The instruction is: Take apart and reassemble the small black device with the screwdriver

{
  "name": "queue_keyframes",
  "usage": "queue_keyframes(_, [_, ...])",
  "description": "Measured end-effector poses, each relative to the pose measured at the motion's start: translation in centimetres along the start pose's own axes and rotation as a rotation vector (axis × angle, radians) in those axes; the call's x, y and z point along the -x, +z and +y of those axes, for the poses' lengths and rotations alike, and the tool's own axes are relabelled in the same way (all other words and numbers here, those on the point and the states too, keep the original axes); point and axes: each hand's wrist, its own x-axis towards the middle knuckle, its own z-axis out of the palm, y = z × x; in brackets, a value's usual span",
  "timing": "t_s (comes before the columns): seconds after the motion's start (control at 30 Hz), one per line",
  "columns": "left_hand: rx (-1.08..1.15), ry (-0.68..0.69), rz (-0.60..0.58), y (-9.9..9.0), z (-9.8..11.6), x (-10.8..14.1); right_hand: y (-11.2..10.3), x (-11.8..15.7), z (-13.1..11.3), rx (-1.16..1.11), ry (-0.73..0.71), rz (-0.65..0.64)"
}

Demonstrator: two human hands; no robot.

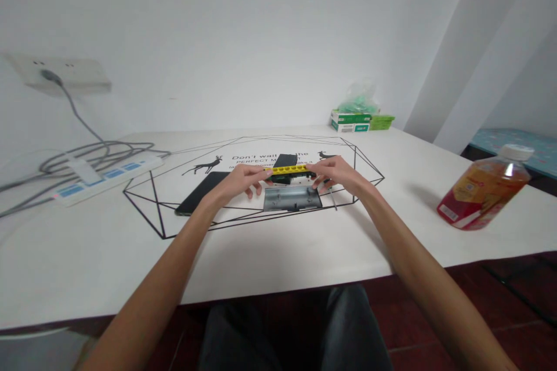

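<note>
A circuit board with a row of yellow ports (290, 170) is held up between both hands, over the middle of the table. My left hand (249, 178) pinches its left end, and my right hand (331, 173) pinches its right end. Just below it, a grey open casing (291, 199) lies on the white table with its inside facing up. A dark flat object (287, 160) shows behind the board, partly hidden by it. Beside my right hand lies a thin metal tool (333, 199), its upper part hidden by the fingers.
A black tablet or phone (200, 191) lies left of the casing. Farther left are a white power strip (108, 177) and coiled grey cables (56, 165). A drink bottle (485, 188) stands on the right. Green boxes (351, 118) and a plastic bag (359, 101) sit by the wall.
</note>
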Motion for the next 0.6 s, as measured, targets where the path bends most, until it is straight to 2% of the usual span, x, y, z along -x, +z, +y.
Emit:
queue_keyframes(0.2, [-0.199,0.082,-0.087,-0.4,-0.7,0.3,-0.5,0.4,0.3,0.261,-0.115,-0.156])
queue_keyframes(0.4, [-0.575,0.239,-0.148,0.1,-1.3,0.0,-1.0,0.8,0.5,0.651,-0.263,-0.166])
queue_keyframes(0.6, [-0.695,0.336,-0.197,0.6,-1.7,-0.3,-1.0,0.7,1.1,0.862,-0.311,-0.233])
